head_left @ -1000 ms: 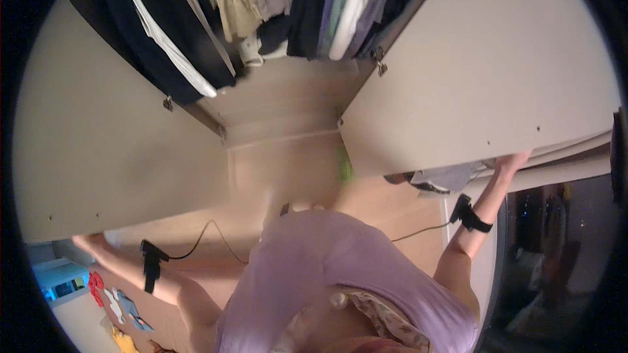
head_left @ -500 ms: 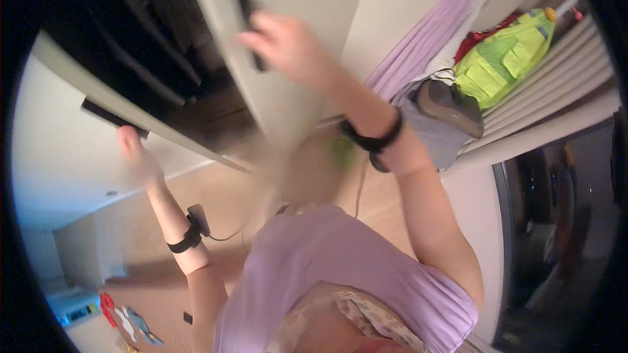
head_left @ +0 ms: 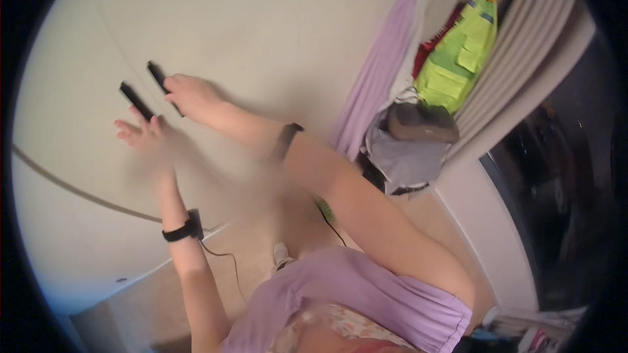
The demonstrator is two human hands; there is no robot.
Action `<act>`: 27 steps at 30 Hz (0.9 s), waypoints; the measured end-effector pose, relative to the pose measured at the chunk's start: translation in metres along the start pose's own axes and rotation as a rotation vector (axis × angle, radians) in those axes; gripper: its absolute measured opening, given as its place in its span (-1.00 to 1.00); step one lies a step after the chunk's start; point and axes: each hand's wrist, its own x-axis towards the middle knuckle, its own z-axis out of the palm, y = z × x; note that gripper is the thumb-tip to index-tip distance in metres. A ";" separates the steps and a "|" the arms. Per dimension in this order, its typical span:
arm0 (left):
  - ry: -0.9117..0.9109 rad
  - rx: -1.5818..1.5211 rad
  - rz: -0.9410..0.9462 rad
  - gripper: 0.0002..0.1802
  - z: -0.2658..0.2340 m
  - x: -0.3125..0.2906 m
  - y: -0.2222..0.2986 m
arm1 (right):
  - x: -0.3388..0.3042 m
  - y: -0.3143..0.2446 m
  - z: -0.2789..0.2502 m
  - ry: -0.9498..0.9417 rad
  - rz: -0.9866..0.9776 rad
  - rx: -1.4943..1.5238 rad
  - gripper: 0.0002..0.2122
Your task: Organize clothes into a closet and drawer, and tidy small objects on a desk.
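Two pale wardrobe doors [head_left: 261, 19] stand closed together, with a thin seam between them. Each carries a long black handle. My left hand [head_left: 145, 136] is beside the lower end of the left door handle [head_left: 135, 99], fingers spread and a fingertip at or near it. At the right door handle [head_left: 157, 77] my right hand [head_left: 195, 98] has its fingers curled onto the bar, covering part of its middle. Both wrists wear black straps, and a small dark device with a cable sits on the left one.
To the right hang a lilac garment [head_left: 379, 65] and a yellow-green vest [head_left: 458, 59]. A dark cap [head_left: 422, 122] rests among grey cloth [head_left: 409, 160]. Beige curtains [head_left: 523, 46] run beside a dark window [head_left: 556, 176]. Wooden flooring [head_left: 163, 287] lies below, with a loose cable.
The wardrobe doors have swung shut, hiding the dark interior with hanging clothes. My hands came closer together with the handles, and the left hand's fingers spread. The view shifted.
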 end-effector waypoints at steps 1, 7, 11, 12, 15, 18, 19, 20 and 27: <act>0.006 0.020 -0.042 -0.39 0.004 0.002 0.001 | 0.000 0.005 0.004 0.034 -0.112 -0.020 -0.85; 0.040 -0.006 -0.044 -0.47 0.002 -0.006 0.015 | 0.011 0.020 0.032 -0.049 0.393 0.558 -0.78; -0.106 0.043 -0.066 -0.37 -0.028 -0.018 0.004 | 0.002 0.008 0.033 -0.162 0.392 0.611 -0.70; -0.150 -0.076 -0.079 -0.32 -0.037 -0.029 -0.002 | -0.007 0.005 0.034 -0.164 0.230 0.465 -0.73; -0.785 -0.085 -0.282 -0.47 -0.060 -0.082 -0.022 | -0.042 0.005 0.043 -0.105 0.122 0.062 -0.69; -1.165 -0.139 -0.148 -0.49 -0.104 -0.183 -0.054 | -0.099 0.014 0.075 0.007 0.307 0.154 -0.68; -1.190 -0.175 -0.157 -0.47 -0.126 -0.207 -0.062 | -0.117 0.014 0.091 0.060 0.335 0.339 -0.71; -1.229 -0.210 -0.257 -0.46 -0.154 -0.230 -0.071 | -0.135 0.011 0.106 0.024 0.257 0.259 -0.74; -1.125 -0.005 -0.889 -0.48 -0.360 -0.340 -0.093 | -0.198 -0.186 0.215 -0.655 -0.151 0.657 -0.79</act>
